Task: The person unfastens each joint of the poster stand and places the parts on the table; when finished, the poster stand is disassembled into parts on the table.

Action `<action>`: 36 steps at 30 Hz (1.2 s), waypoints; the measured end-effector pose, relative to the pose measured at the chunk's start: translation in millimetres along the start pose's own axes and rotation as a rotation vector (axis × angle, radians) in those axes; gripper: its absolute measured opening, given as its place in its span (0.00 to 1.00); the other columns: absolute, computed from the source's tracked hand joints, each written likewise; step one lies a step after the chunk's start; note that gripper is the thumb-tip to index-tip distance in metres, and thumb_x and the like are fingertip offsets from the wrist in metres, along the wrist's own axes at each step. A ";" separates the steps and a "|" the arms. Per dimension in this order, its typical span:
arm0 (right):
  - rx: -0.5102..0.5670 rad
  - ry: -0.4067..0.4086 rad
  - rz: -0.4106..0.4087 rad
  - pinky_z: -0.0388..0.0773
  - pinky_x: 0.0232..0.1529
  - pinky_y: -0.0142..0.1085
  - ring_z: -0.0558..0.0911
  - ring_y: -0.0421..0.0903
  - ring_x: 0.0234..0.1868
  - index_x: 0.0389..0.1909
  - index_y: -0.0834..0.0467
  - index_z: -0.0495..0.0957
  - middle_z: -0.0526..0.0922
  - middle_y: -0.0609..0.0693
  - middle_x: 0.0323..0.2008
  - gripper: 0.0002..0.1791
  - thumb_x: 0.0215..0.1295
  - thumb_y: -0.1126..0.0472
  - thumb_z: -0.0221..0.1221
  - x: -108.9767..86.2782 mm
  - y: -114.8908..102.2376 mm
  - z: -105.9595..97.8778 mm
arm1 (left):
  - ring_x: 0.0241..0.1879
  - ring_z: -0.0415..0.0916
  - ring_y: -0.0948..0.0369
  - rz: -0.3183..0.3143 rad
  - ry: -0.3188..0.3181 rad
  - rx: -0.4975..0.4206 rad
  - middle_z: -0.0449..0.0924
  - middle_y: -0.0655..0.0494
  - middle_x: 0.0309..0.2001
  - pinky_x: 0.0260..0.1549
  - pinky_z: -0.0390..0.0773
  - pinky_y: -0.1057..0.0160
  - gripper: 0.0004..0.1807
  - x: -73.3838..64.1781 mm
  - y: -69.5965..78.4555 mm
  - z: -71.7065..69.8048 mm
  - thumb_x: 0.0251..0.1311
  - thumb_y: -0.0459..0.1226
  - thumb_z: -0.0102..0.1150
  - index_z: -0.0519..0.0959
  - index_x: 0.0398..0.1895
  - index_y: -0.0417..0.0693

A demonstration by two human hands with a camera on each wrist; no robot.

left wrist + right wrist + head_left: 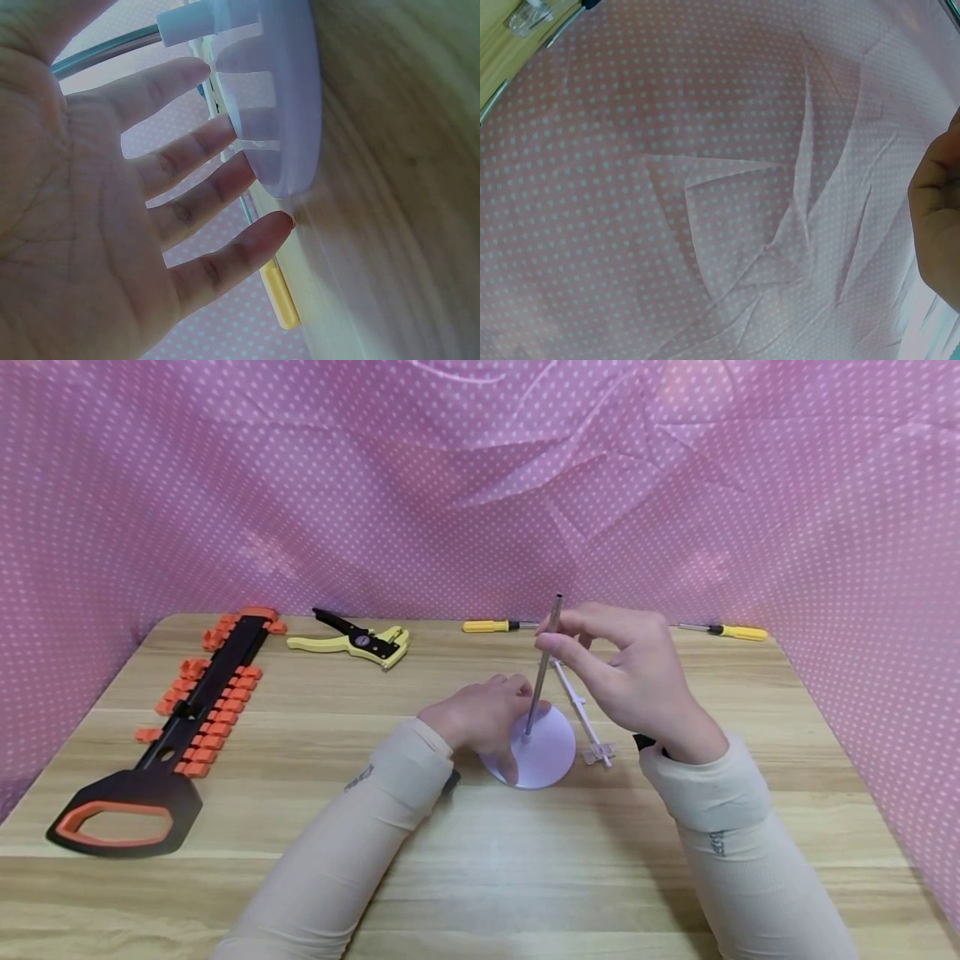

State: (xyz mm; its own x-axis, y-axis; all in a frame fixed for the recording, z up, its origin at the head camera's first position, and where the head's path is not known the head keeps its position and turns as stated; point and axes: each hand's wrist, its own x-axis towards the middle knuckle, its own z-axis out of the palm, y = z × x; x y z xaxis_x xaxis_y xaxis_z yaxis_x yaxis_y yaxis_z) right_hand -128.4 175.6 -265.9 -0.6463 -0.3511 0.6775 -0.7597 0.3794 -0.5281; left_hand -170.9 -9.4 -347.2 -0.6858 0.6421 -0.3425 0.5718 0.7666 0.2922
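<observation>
A round white base (553, 753) lies flat on the table, and a thin metal tube (543, 670) rises from the short socket (186, 24) at its centre, leaning slightly right. Near its upper end, my right hand (637, 672) pinches the tube between thumb and fingers. My left hand (483, 714) is at the left side of the base, thumb over the near part and fingers toward the far side. In the left wrist view its fingers are spread and nearly straight, tips at the base. Only part of the right hand (936, 217) shows in the right wrist view.
Beside the base lies a slim white plastic rod (577, 702) with a clear clip (598, 753). Two yellow-handled screwdrivers (486, 627) (742, 632) and a yellow-black wire stripper (367, 643) lie along the back. A long black rack (198, 685) with orange clips lies at left; pink dotted cloth (480, 485) surrounds the table.
</observation>
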 end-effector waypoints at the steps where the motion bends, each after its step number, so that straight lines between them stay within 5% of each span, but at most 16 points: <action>1: -0.003 0.007 -0.012 0.76 0.36 0.27 0.80 0.37 0.31 0.39 0.62 0.91 0.91 0.50 0.35 0.04 0.67 0.67 0.69 0.0 0.1 0.3 | 0.73 0.64 0.54 0.000 0.000 0.003 0.64 0.56 0.77 0.73 0.71 0.51 0.62 -0.1 0.2 0.0 0.40 0.52 0.89 0.66 0.82 0.64; 25: -0.095 0.106 -0.089 0.72 0.31 0.24 0.76 0.36 0.28 0.35 0.62 0.91 0.89 0.51 0.27 0.02 0.65 0.67 0.70 0.0 -0.4 3.4 | 0.75 0.61 0.54 -0.005 -0.010 -0.025 0.62 0.56 0.78 0.75 0.68 0.48 0.62 -1.3 -0.2 0.2 0.40 0.51 0.89 0.65 0.82 0.67; 36: -0.006 0.206 -0.027 0.84 0.39 0.25 0.86 0.32 0.33 0.36 0.67 0.90 0.91 0.58 0.32 0.03 0.65 0.73 0.68 1.7 -1.9 -1.1 | 0.74 0.63 0.53 0.006 -0.006 0.021 0.64 0.54 0.77 0.73 0.71 0.50 0.60 -0.6 1.3 1.2 0.41 0.52 0.88 0.66 0.82 0.60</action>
State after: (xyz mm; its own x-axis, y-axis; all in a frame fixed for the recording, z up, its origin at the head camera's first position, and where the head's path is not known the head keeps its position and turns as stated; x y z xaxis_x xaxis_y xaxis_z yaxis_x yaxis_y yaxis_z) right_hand -128.0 175.2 -263.2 -0.5972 -0.1789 0.7819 -0.7755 0.3775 -0.5060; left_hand -169.2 -8.7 -347.7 -0.6794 0.6469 -0.3464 0.5855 0.7624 0.2756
